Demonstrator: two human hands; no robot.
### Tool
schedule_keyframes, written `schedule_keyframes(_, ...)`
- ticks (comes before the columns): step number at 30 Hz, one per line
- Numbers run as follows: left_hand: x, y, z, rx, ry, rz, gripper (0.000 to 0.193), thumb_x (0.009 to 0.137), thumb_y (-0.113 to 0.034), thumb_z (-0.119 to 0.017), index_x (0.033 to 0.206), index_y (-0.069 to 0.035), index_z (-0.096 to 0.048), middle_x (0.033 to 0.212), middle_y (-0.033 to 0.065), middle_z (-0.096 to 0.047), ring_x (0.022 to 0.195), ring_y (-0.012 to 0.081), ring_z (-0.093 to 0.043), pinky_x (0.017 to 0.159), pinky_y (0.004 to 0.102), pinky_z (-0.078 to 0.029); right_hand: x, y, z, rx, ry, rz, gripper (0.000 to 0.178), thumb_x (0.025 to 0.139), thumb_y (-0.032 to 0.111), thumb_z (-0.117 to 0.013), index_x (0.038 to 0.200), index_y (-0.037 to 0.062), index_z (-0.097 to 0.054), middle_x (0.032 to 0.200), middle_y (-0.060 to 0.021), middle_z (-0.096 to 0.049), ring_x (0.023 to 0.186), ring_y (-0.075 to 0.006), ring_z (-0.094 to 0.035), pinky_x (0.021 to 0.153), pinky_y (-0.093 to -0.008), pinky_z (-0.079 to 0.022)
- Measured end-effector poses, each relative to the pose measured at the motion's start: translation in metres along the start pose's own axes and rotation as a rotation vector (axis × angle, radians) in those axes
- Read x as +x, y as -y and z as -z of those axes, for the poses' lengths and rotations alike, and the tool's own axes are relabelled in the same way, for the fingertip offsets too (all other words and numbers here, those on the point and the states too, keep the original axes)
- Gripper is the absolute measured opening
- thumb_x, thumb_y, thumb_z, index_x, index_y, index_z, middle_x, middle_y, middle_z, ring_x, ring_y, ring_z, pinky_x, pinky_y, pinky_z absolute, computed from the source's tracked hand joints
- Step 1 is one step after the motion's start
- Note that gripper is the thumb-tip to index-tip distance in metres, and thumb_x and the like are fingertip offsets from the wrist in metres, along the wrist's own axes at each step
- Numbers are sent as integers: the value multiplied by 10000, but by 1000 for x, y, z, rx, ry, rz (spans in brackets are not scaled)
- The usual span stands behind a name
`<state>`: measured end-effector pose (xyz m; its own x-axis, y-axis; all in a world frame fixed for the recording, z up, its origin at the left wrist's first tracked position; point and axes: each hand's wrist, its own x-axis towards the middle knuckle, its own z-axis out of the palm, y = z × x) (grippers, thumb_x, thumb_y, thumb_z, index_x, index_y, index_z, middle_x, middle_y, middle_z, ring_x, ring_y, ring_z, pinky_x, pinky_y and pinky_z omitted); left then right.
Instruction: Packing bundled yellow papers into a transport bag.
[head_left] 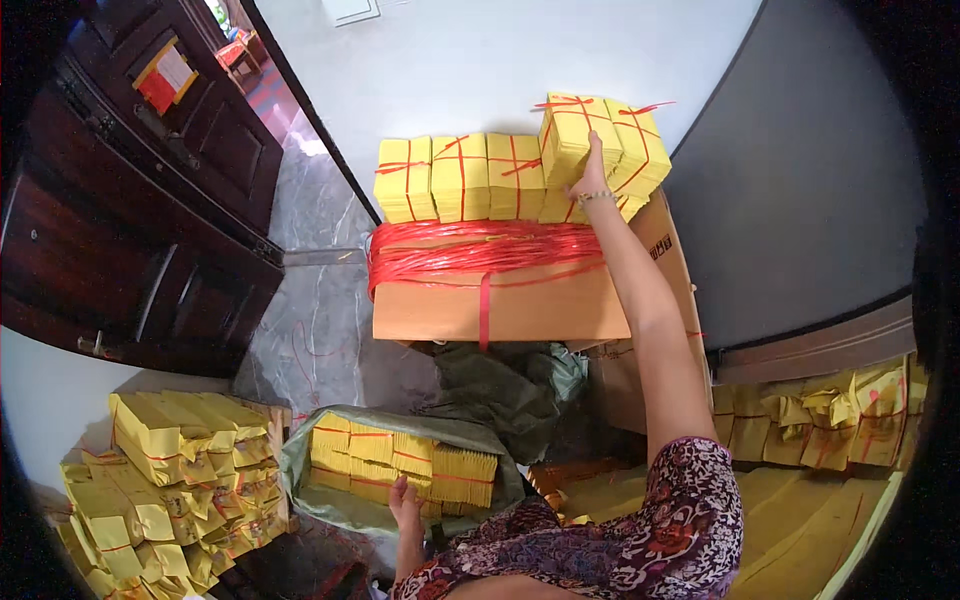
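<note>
My right arm stretches up to the far right of a cardboard box. There my right hand (590,180) is closed on a yellow paper bundle (567,132) tied crosswise with red strip, its thumb and fingers spread along the near face. This bundle sits higher than the row of similar tied bundles (460,180) to its left; another bundle (640,150) stands against its right side. Low in the view, my left hand (406,503) holds nothing, fingers loosely apart, over a green woven sack (300,470) packed with yellow paper bundles (463,478).
Red plastic strip (480,248) is wound along the cardboard box (430,308). Yellow bundles are stacked at lower left (170,480) and lower right (800,510). A dark green sack (500,390) lies crumpled beneath the box. A dark wooden door (130,240) stands at left, a grey panel (800,190) at right.
</note>
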<state>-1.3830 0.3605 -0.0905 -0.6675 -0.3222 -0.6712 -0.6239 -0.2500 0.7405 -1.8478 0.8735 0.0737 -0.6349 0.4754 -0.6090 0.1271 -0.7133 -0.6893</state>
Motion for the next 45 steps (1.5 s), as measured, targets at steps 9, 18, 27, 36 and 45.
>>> schedule_keyframes(9, -17, -13, -2, 36, -27, 2, 440, 835, -142, -551, 1259, -86, -447, 1197, 68, -463, 979, 208, -504, 795, 376, -457, -41, -33, -18, -171, 3, 161, 1263, 563, 626, -672, 1393, 1, 45, 1397, -174, -238, 1182, -285, -384, 973, -398, -339)
schedule_keyframes(18, -20, -14, -2, 19, -43, -27, 452, 831, -121, -550, 1269, -71, -445, 1254, 103, -445, 1009, 215, -503, 799, 358, -472, -40, -34, -1, 46, -25, 377, 1317, 536, 540, -720, 1372, 71, 184, 1415, -168, -167, 1204, -304, -344, 974, -454, -356)
schedule_keyframes(27, -22, -38, -4, -90, 120, -64, 470, 870, -268, -545, 1286, -86, -422, 1261, 97, -442, 1092, 234, -482, 849, 359, -443, -227, -116, 57, -256, 564, 293, 554, 774, 478, -555, 1199, 146, -427, 1169, -87, -459, 1081, -254, -455, 863, -467, -416)
schedule_keyframes(36, -44, -75, 20, -504, 183, -75, 715, 849, -583, -441, 1408, -211, -197, 1380, 133, -264, 1210, 298, -345, 946, 516, -337, -409, -287, 163, -506, 518, -496, 566, 794, 466, -571, 1259, 205, -378, 1243, -69, -422, 1174, -204, -393, 932, -492, -375)
schedule_keyframes(45, -38, -10, 79, -670, 412, -28, 539, 887, -394, -362, 1307, -57, -376, 1268, 128, -470, 1126, 264, -486, 951, 402, -395, -480, -408, 215, -1160, 414, -71, 1056, 583, 487, -775, 1287, 16, -143, 1206, -263, -284, 1155, -361, -304, 984, -446, -295)
